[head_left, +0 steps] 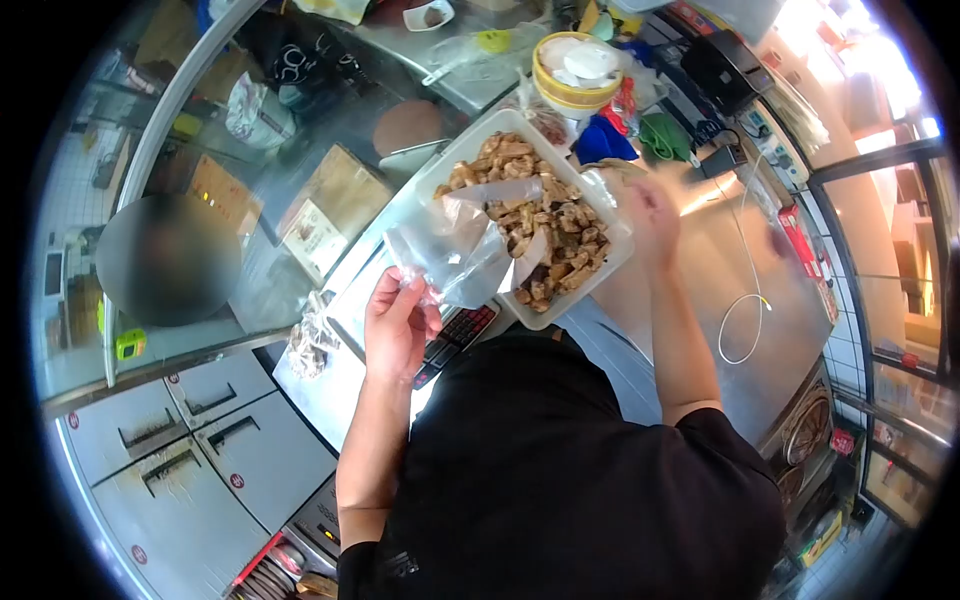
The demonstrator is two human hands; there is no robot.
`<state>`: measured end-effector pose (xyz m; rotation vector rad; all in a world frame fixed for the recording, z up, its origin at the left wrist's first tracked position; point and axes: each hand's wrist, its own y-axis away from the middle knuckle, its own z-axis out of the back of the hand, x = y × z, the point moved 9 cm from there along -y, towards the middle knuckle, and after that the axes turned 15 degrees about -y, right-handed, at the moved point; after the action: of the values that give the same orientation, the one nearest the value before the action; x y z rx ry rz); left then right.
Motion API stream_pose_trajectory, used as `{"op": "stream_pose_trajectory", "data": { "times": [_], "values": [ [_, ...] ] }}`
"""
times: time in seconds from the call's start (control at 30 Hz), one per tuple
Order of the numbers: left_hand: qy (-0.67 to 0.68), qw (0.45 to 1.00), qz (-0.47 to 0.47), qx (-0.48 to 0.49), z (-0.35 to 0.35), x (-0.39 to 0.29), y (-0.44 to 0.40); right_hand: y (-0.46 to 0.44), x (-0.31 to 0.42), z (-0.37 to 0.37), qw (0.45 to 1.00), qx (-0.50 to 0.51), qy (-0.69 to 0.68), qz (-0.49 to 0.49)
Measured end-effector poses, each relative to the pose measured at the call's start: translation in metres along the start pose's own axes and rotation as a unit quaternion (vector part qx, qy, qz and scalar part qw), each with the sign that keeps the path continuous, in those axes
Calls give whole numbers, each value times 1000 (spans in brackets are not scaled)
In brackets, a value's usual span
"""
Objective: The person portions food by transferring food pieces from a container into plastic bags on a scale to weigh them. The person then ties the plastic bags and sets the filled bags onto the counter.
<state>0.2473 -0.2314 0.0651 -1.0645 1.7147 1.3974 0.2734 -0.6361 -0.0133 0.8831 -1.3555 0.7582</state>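
Head view: your left hand [398,322] pinches a clear bag [465,265] partly over the tub [538,322].
Your right hand [648,210], at its right side: blurred, grip undeterminable.

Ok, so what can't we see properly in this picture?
All in the head view:
Right hand: fingers too blurred to tell whether they grip anything.
Plastic tub: floor hidden under chopped brown pieces.
Some pieces: partly covered by the clear plastic bag.
Printed sheet: writing too small to read.

Your view bows toward black corners; glare whitens the upper right, and your right hand [652,212] is blurred.
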Motion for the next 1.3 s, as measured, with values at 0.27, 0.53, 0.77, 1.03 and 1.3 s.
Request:
{"op": "stream_pose_trajectory", "data": {
  "times": [0.27,0.53,0.77,1.03,1.3],
  "values": [
    [53,997,29,-39,71,31,28,137,0,-231,790,450,-262,-323],
    [139,986,6,-88,145,58,62,183,-9,-299,790,493,-172,-323],
    [-128,956,-120,-237,174,44,101,207,-15,-316,847,411,-177,-288],
    [-189,970,-114,-100,138,68,76,258,-38,-329,866,406,-142,-256],
    [306,951,-42,-18,182,121,74,254,-38,-289,760,258,-441,-402]
  ]
}}
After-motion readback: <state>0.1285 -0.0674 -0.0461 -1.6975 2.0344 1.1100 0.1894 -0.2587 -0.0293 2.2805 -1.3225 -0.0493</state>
